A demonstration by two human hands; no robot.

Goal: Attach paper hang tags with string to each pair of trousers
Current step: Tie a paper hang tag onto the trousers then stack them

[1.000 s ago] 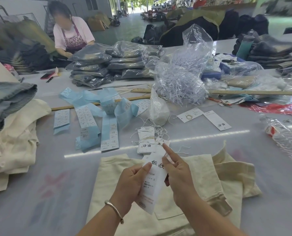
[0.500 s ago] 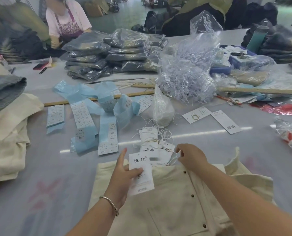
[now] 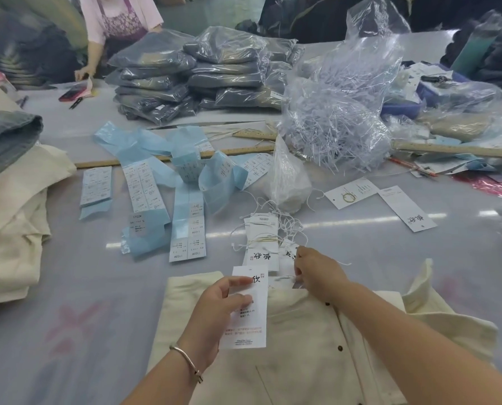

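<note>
My left hand [image 3: 214, 305] pinches a hang tag [image 3: 248, 308] between thumb and fingers — it hangs upright over the cream trousers [image 3: 302, 346], long axis running from me toward the far edge of the desk [image 3: 97, 287]. The trousers lie at the near edge, waistband away from me, dark buttons showing down the fly.

My right hand [image 3: 317, 273] is curled at the waistband, fingers closed on a thin white string [image 3: 283, 277] — I judge it's the tag's loop, though the thread is too fine to be sure where it ends. String and tag top sit just beside each other, between my two hands; the right hand is the nearer one to the string and the waistband, so the threading falls to it.

Just past my right hand, toward the middle of the desk, lies the bundle of tags [image 3: 261, 238] with loose strings tangled round it — easy to snag. To the left of that sit the blue label strips [image 3: 162, 182]. Open desk lies to the left of the trousers, and some to the right; the near edge gives me room to pull back.
</note>
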